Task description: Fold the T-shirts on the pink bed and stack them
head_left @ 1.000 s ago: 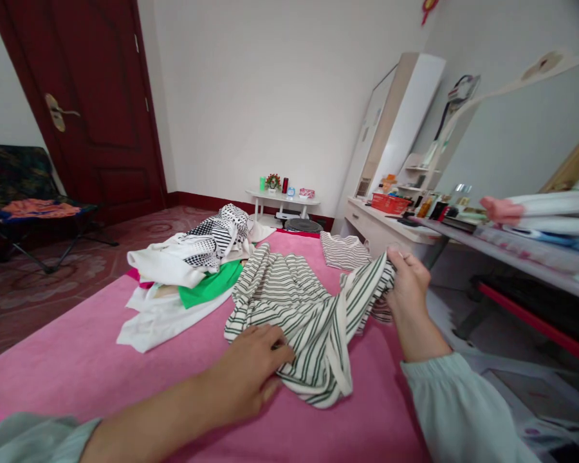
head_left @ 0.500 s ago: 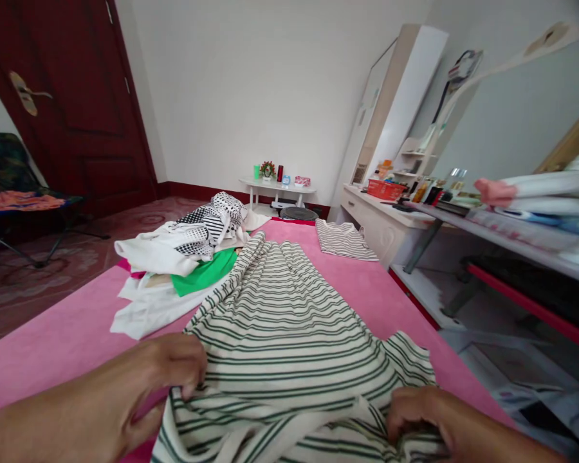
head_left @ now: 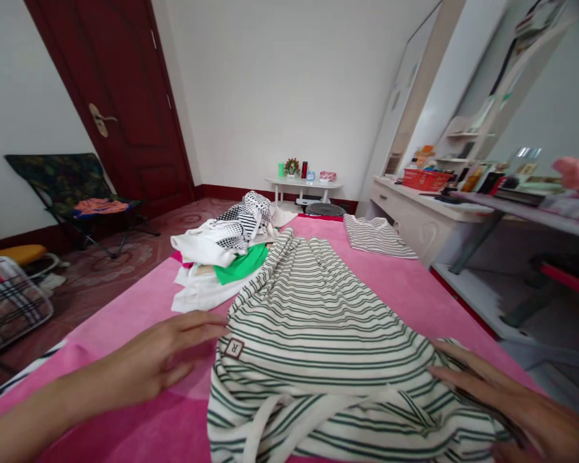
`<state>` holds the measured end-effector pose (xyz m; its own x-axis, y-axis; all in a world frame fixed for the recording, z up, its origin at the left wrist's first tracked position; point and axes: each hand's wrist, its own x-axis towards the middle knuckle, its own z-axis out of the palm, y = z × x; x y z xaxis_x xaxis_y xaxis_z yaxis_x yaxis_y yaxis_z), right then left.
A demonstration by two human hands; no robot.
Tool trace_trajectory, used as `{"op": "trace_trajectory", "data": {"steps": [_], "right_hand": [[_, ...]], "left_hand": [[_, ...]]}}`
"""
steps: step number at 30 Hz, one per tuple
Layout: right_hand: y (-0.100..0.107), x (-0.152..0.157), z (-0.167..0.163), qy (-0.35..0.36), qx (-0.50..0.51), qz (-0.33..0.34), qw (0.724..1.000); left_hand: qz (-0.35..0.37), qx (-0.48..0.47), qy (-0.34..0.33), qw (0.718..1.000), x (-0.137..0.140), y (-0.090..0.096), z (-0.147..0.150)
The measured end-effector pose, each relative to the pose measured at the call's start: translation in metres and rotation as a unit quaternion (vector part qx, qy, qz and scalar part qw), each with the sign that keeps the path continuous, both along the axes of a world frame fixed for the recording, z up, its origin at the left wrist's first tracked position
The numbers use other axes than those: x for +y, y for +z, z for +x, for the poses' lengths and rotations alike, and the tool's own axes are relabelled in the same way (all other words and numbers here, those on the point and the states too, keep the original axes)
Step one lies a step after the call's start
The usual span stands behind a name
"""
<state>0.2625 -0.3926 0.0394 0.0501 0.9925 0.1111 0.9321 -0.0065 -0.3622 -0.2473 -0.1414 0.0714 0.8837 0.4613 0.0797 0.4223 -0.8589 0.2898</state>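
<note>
A white shirt with dark green stripes (head_left: 328, 321) lies spread lengthwise on the pink bed cover (head_left: 139, 360), its white-banded neckline close to me. A small square patch with an R (head_left: 234, 348) shows near its left edge. My left hand (head_left: 174, 354) is open, fingers stretched toward that edge, the fingertips at the cloth beside the patch. At the right edge my right hand (head_left: 492, 392) rests with its fingers extended over the sleeve area, open. Part of the right sleeve is hidden beneath it.
A heap of clothes (head_left: 241, 231), white, green and black-patterned, lies left of the shirt. Another striped shirt (head_left: 379, 236) lies folded at the far right. Beyond the bed stand a small white table (head_left: 303, 183) and, at right, a dresser (head_left: 415, 218). A folding chair (head_left: 77, 186) stands left.
Both hands have let go of the striped shirt's edges and opened. The R patch, covered before, now shows. My view has turned left, bringing in more of the chair.
</note>
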Motion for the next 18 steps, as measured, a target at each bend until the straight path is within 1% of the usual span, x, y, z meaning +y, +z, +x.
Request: {"op": "trace_trajectory", "data": {"steps": [2,4,7,11,15,18], "right_hand": [[0.0,0.009,0.002,0.016,-0.028,-0.023,0.999],[0.003,0.02,-0.002,0.012,-0.036,-0.033,0.999],[0.008,0.038,-0.013,0.01,-0.029,-0.037,0.999],[0.014,0.057,-0.03,0.057,-0.006,-0.041,0.998],[0.019,0.062,-0.045,0.074,0.028,-0.046,0.996],[0.029,0.056,-0.054,0.055,0.081,-0.01,0.995]], "left_hand": [[-0.015,0.022,-0.008,1.0,-0.002,-0.002,0.006],[-0.018,0.026,-0.023,0.999,-0.002,-0.004,0.018],[-0.006,0.008,-0.05,0.999,0.001,-0.006,0.042],[-0.018,-0.025,-0.075,0.997,0.01,-0.007,0.073],[-0.029,-0.057,-0.079,0.995,0.015,-0.003,0.088],[-0.051,-0.087,-0.096,0.99,0.013,0.009,0.087]]}}
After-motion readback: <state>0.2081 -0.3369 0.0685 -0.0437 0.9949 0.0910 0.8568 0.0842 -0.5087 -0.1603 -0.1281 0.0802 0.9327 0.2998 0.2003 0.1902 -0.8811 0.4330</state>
